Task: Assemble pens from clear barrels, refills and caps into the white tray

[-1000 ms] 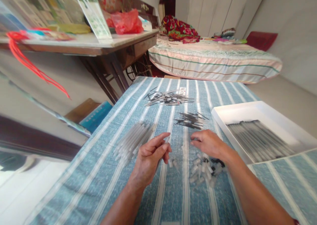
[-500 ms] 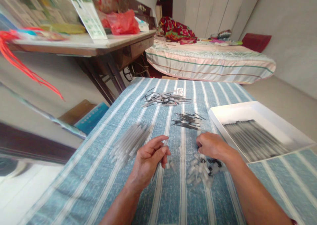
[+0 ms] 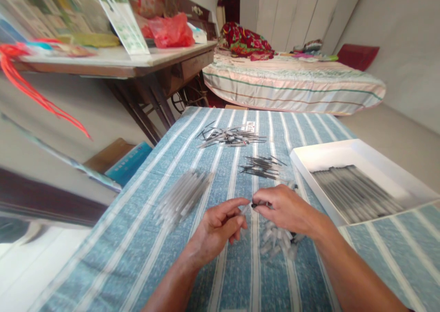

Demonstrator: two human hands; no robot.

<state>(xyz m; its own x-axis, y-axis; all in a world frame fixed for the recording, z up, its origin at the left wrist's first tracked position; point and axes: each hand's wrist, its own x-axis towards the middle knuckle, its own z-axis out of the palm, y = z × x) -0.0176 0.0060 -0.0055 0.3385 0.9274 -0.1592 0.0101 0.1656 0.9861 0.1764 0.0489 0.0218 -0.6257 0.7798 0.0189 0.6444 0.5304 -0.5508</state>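
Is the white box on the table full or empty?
Partly full. The white box has no lid, and a row of thin grey sticks lies along its floor, with bare white bottom showing beyond them.

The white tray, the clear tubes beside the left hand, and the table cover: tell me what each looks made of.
White tray: probably plastic or coated card, judging by its smooth, matte, thin upright walls. Clear tubes: likely translucent plastic, since they look frosted and the stripes show through faintly, though blurred. Table cover: woven cloth, with a blue-and-white striped, speckled weave.

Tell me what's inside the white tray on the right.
The white tray holds a row of thin dark-and-clear rods lying side by side. They are blurred; the tray floor beneath them is covered.
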